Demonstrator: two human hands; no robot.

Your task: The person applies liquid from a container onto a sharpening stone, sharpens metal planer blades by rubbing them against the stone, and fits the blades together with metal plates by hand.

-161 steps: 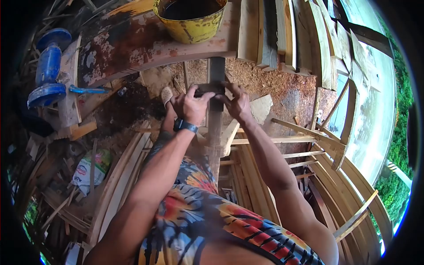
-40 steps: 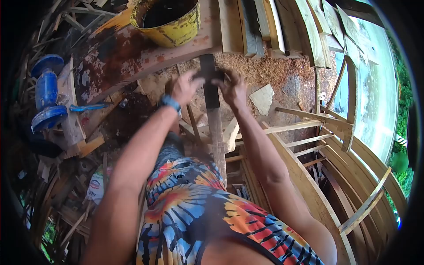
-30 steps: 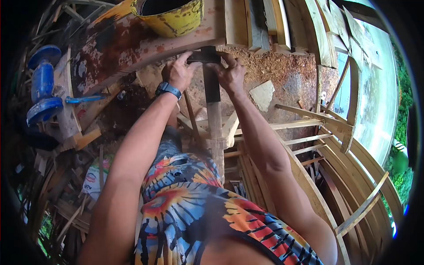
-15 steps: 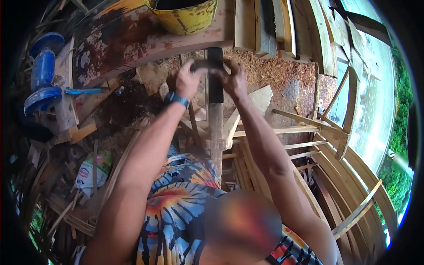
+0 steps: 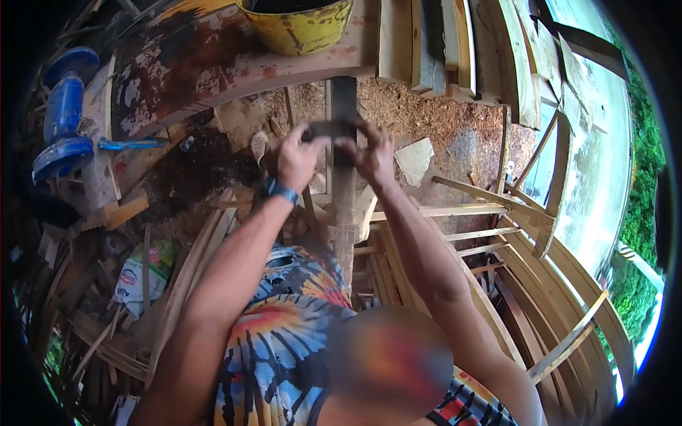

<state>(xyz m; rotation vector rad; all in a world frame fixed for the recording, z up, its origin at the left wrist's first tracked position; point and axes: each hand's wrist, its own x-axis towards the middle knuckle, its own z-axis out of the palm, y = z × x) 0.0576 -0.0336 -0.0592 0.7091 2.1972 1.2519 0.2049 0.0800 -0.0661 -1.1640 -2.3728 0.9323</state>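
Both hands hold a small dark flat piece (image 5: 331,130) crosswise over a long black strip (image 5: 344,96). The strip lies along the top of a narrow wooden beam (image 5: 344,192). My left hand (image 5: 295,162), with a watch on the wrist, pinches the left end with its thumb toward the middle. My right hand (image 5: 374,157) grips the right end the same way. The piece seems to rest on the strip, but blur hides the contact and its exact kind.
A yellow bucket (image 5: 302,32) stands on the stained bench (image 5: 192,67) ahead. Planks (image 5: 490,53) are stacked at the upper right. A blue bench grinder (image 5: 65,110) sits at left. Wooden slats (image 5: 462,211) lie right of the beam; shavings (image 5: 426,113) cover the ground.
Both hands have drawn the dark piece along the strip toward my body, uncovering more of the strip's far end. The grip looks the same.
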